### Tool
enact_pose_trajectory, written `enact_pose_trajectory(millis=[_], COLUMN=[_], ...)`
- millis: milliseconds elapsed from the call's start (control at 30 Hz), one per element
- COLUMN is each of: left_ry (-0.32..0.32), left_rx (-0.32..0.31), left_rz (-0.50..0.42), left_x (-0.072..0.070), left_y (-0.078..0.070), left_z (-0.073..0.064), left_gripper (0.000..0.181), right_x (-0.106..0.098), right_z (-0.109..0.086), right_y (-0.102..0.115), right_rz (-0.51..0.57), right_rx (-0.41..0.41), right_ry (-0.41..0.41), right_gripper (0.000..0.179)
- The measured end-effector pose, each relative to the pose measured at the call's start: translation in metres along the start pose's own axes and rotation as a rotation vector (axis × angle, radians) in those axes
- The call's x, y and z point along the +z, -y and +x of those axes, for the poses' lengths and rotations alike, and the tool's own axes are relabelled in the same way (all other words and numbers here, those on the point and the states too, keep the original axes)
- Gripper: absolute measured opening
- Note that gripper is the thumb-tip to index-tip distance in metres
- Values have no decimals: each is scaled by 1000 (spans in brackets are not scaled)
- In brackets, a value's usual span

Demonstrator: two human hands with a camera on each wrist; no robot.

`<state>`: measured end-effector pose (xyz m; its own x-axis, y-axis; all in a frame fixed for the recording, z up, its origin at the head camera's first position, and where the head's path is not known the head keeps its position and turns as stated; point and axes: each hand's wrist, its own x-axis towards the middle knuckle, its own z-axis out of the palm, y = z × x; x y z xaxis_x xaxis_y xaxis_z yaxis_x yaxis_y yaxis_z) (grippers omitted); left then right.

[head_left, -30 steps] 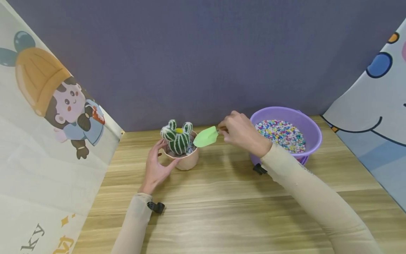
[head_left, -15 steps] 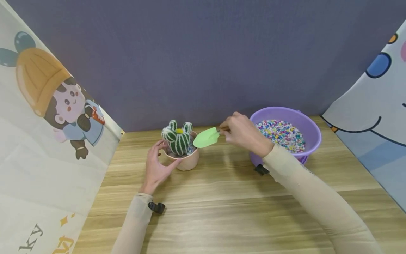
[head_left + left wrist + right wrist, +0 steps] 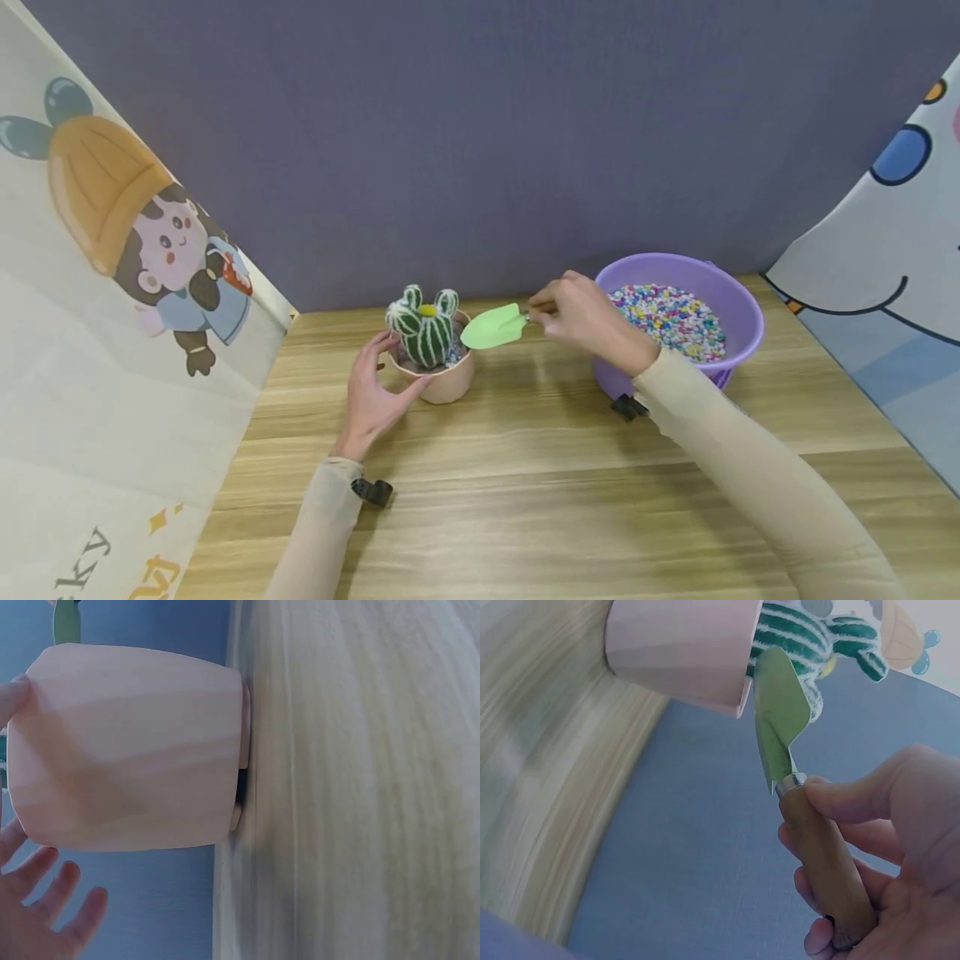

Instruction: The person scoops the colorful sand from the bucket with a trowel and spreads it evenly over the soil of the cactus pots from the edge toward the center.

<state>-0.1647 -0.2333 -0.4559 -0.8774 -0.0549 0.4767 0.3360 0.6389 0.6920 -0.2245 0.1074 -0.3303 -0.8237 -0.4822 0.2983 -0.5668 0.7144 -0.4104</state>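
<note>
Purple bucket [image 3: 675, 271], pink pot [image 3: 447, 387], green trowel [image 3: 495, 327]

A slate-blue wall [image 3: 480, 150] rises behind a wood-grain table [image 3: 480, 508]. The bucket stands on the table's right side, and the pot stands upright well to its left, near the wall. The right hand [image 3: 588, 318] pinches the trowel by its wooden handle [image 3: 825, 870], thumb laid on it and fingers curled round. The left hand [image 3: 371, 404] is spread against the pot's left side; in the left wrist view its thumb rests at the rim while the fingers fan out, mostly straight. A striped green cactus [image 3: 427, 337] with a yellow top sits in the pot. The trowel points from the right hand toward the cactus, its tip at the pot's right rim; whether they touch, I cannot tell. Smallest are the multicoloured beads [image 3: 678, 321] inside the bucket and some pale bits [image 3: 454, 357] beside the cactus.
</note>
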Motion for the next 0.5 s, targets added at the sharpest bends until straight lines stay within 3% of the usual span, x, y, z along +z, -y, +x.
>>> enact_pose_trajectory(millis=[167,500], left_ry=[-4,-62], left_rx=[-2,79], left_rz=[6,2], left_x=[-1,-4], left_y=[-5,-19], left_z=[0,-2], left_gripper=[86,85], right_x=[-6,-14], right_z=[-6,-17], right_y=[3,-3], right_rz=[59,88], right_rx=[43,80], right_ry=[-2,-9], right_gripper=[19,21])
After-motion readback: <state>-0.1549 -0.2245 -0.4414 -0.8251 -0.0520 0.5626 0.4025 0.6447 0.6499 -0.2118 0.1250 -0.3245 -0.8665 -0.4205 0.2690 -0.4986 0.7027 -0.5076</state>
